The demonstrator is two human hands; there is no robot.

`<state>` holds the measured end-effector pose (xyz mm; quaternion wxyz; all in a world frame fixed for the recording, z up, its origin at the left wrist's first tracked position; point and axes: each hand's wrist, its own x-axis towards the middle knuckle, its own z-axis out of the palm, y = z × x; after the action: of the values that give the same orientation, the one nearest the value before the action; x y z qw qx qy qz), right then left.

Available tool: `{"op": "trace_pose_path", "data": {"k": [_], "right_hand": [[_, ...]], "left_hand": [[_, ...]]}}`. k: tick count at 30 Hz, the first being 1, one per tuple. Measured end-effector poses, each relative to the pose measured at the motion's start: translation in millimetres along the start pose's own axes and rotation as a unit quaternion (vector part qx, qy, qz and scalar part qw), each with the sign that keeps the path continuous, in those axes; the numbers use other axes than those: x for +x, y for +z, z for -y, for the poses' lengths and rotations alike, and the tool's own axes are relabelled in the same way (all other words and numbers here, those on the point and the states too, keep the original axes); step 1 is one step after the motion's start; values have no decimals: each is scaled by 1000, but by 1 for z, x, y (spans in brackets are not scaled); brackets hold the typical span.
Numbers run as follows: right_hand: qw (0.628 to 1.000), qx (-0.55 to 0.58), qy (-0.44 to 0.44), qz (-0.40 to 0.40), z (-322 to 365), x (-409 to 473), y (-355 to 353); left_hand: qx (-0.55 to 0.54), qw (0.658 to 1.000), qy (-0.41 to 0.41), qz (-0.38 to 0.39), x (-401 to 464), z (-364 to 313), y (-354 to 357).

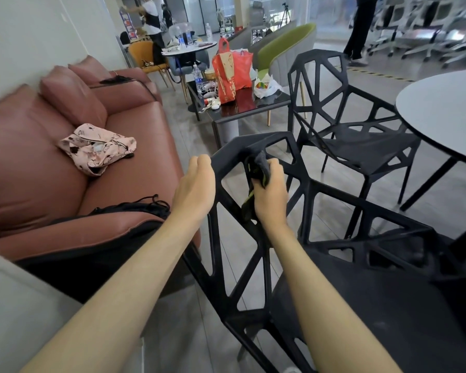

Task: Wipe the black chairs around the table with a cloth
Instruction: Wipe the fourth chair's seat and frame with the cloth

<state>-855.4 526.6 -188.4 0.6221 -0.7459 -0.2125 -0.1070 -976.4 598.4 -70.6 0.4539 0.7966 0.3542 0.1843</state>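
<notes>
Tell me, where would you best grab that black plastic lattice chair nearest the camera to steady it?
Probably the top rail of the black plastic lattice chair, from above and behind. The backrest faces the person, and its open bars let fingers wrap round. The left hand already curls over the rail's corner, while the right hand presses the dark cloth on a bar.

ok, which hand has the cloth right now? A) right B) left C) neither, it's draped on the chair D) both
A: the right hand grips the dark cloth against a strut of the near black chair's backrest, while the left hand holds the backrest's top edge with no cloth in it.
</notes>
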Motion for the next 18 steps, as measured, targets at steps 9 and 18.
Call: {"op": "trace_pose_path", "data": {"k": [9, 18], "right_hand": [[988, -4, 149, 47, -76, -134, -20], [995, 8, -94, 28, 71, -52, 18]], "left_hand": [[-36, 999, -32, -2, 0, -1, 0], [-54, 998, -33, -4, 5, 3, 1]]}}
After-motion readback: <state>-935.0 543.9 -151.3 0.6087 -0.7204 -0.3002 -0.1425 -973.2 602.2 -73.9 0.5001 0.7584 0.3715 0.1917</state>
